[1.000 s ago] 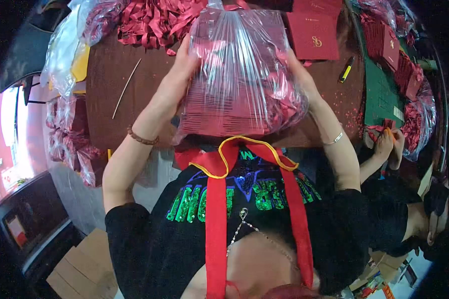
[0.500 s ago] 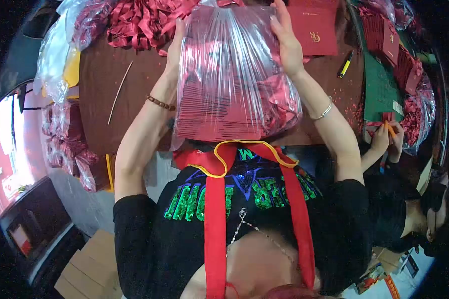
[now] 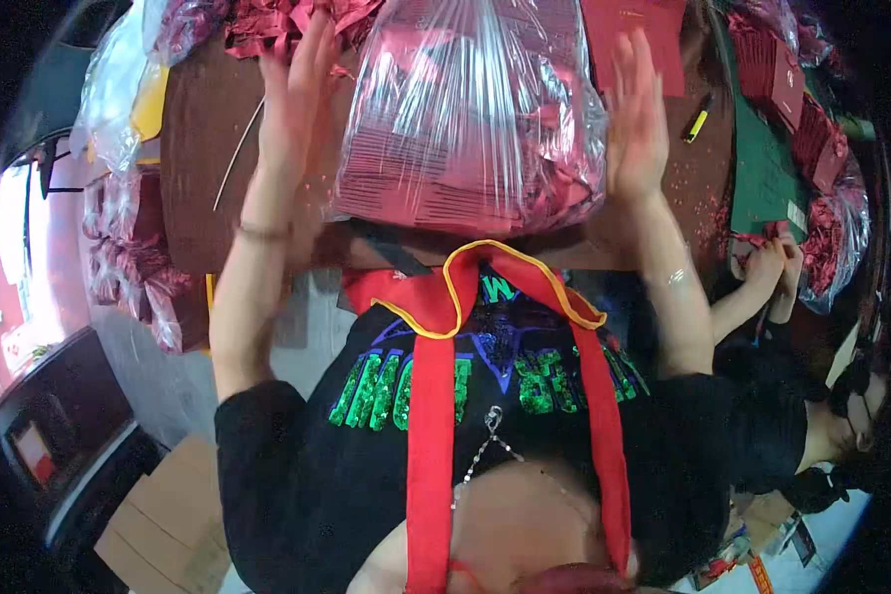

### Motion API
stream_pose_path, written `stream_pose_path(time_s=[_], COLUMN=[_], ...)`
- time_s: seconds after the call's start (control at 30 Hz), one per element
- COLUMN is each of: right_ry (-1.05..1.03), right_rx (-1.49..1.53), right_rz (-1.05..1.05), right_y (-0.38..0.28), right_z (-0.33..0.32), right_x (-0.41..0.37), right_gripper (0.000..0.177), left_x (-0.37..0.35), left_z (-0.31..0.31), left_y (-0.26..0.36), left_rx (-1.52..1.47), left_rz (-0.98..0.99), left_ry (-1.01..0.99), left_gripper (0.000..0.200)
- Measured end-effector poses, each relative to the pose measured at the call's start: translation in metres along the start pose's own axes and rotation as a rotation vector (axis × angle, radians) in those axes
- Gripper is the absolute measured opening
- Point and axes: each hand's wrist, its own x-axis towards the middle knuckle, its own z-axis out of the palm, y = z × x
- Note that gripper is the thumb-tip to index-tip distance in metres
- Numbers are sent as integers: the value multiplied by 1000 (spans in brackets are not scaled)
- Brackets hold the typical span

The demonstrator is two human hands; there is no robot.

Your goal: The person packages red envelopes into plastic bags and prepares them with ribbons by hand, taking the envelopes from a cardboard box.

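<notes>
A clear plastic bag (image 3: 470, 129) full of stacked red folded items and red ribbon lies on the brown table (image 3: 203, 148), near its front edge. To the left of the bag my left hand (image 3: 295, 104) is raised, blurred, fingers stretched out, with a gap between it and the plastic. My right hand (image 3: 638, 124) stands close beside the bag's right side, fingers extended and holding nothing. Whether its palm touches the plastic I cannot tell.
A pile of red ribbons (image 3: 282, 25) lies at the back left, a thin stick (image 3: 238, 153) below it. Red cards (image 3: 643, 45) and a yellow marker (image 3: 698, 124) are at right. A co-worker's hands (image 3: 767, 269) work at the far right beside a green surface (image 3: 765, 173).
Both hands have come off the bag's sides and moved outward, the left one farther. The bag appears slightly higher in view and wider.
</notes>
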Motion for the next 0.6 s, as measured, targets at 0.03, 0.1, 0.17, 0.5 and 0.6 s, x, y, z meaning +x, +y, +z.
stream_pose_path(time_s=[0.03,0.1,0.17,0.5,0.6], right_ry=[-19,-35,-169,-205,46], right_rx=[-35,-74,-246,-528,-94], right_rz=[-47,-85,24,-163,3], right_y=[-2,6,18,26,24], right_z=[11,13,10,9,38], right_x=[-18,-34,-36,-34,-45], right_gripper=[60,60,61,63,57], left_x=[-10,-21,-29,-17,-22], left_z=[18,25,17,37,29], left_y=[-31,-72,-89,-103,-92], left_rx=[807,1608,-152,1298,1393], left_rz=[26,45,342,127,109], left_ry=[246,494,172,704,549], left_gripper=[81,82,90,91,79])
